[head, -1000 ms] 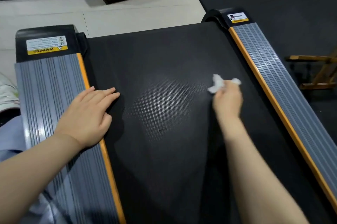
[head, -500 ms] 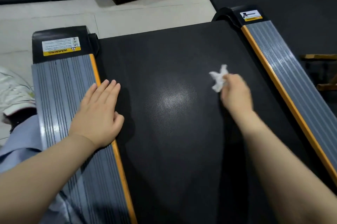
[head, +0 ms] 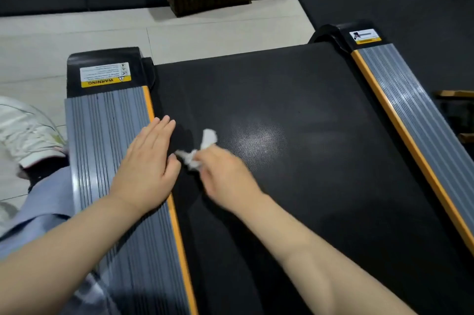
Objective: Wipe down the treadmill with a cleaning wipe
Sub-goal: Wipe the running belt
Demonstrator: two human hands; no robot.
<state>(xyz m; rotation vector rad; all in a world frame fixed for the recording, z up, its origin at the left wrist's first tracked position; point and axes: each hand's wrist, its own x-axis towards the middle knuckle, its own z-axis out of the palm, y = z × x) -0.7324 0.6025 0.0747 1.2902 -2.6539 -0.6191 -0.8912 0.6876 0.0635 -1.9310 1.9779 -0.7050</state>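
The step in hand looks like a sideways wiping pass across the treadmill belt (head: 295,160), the dark textured surface filling the middle of the frame. The right hand (head: 225,173), slightly blurred, pinches a crumpled white cleaning wipe (head: 202,148) with curled fingers and holds it against the belt just left of centre, near the belt's left edge and just beside the left hand (head: 146,160). That hand lies flat with straight fingers close together, palm down on the grey ribbed left side rail (head: 102,148) and its orange strip, fingertips reaching onto the belt, apparently as a brace. Both forearms reach in from the bottom of the frame. With the wipe at the left edge, the next move probably calls for working a fresh band of belt, and the right side rail (head: 400,109) in the upper right would need its turn; whether any part is already clean cannot be told.
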